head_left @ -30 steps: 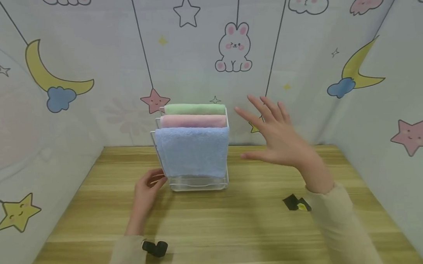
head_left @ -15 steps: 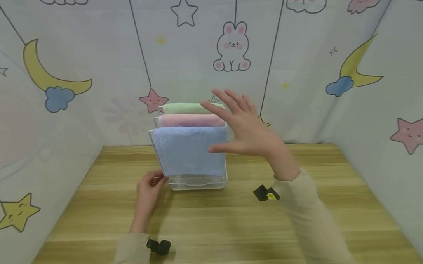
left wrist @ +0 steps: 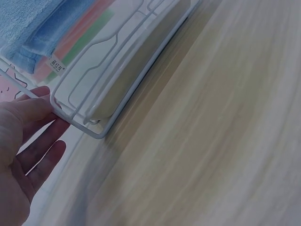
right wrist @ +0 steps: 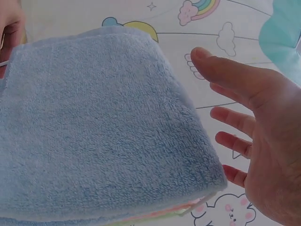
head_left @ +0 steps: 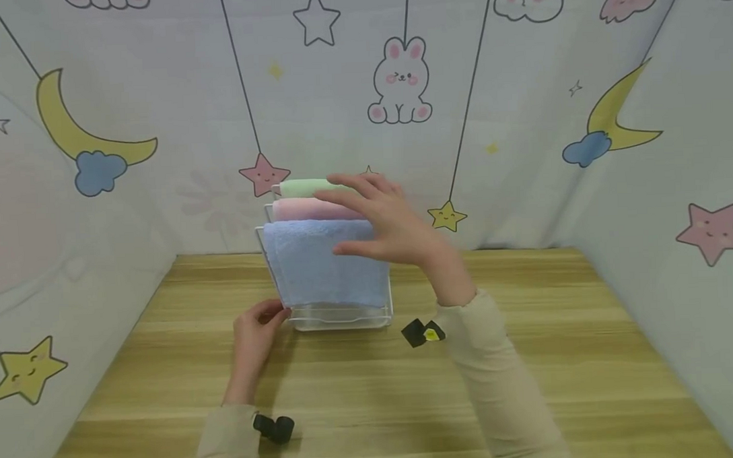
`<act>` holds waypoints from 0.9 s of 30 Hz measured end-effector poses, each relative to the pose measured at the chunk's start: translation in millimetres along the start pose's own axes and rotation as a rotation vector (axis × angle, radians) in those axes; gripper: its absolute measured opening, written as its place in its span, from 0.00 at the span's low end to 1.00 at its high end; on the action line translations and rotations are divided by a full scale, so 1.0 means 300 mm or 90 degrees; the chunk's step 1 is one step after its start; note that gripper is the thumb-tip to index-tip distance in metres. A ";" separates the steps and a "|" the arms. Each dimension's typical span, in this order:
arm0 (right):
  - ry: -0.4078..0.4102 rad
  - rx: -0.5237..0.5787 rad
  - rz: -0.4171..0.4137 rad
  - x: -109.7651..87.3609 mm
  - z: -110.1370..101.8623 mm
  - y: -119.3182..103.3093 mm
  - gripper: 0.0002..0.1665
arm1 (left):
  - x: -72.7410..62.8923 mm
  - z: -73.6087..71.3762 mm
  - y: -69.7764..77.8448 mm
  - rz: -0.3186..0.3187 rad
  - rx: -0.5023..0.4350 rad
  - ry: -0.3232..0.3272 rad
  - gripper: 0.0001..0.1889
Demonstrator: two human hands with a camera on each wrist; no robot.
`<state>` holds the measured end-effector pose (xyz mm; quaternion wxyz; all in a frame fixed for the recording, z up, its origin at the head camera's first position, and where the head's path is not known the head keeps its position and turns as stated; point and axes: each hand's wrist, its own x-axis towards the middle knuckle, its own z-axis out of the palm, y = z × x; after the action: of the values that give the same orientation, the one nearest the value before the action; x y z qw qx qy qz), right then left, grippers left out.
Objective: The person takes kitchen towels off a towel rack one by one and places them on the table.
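Observation:
A white wire towel rack (head_left: 339,326) stands on the wooden table, with a blue towel (head_left: 322,271) hung in front. Behind it hang a pink towel (head_left: 302,209) and a green towel (head_left: 304,187). My left hand (head_left: 253,334) pinches the rack's lower left wire frame (left wrist: 96,136) between thumb and fingers. Fingers spread, my right hand (head_left: 393,225) hovers at the right side of the towels and hides their right ends. In the right wrist view, a gap shows between the right thumb and the blue towel (right wrist: 103,122); nothing is gripped there.
A cloth wall (head_left: 519,82) printed with stars, moons and a rabbit surrounds the table (head_left: 348,391) at the back and sides. Small black wrist devices show beside each sleeve (head_left: 498,366). A shallow tray (left wrist: 122,84) sits in the rack's base.
My right hand has moved left, from beside the rack to over the right ends of the towels, its fingers still spread. The left hand keeps its grip on the rack.

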<state>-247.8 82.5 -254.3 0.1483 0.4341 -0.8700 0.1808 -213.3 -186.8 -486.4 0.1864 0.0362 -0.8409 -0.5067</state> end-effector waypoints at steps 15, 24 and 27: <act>-0.015 0.068 0.006 0.044 0.043 -0.008 0.34 | 0.010 -0.015 0.018 0.021 0.015 -0.020 0.06; -0.018 0.079 0.059 0.049 0.067 -0.006 0.25 | 0.023 -0.023 0.009 0.033 0.003 -0.049 0.06; -0.018 0.081 0.066 0.050 0.072 -0.007 0.24 | 0.023 -0.025 0.009 0.037 0.005 -0.052 0.06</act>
<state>-256.9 61.2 -267.0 0.0981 0.3995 -0.8801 0.2371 -216.6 -193.5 -478.9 0.1666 -0.0082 -0.8504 -0.4990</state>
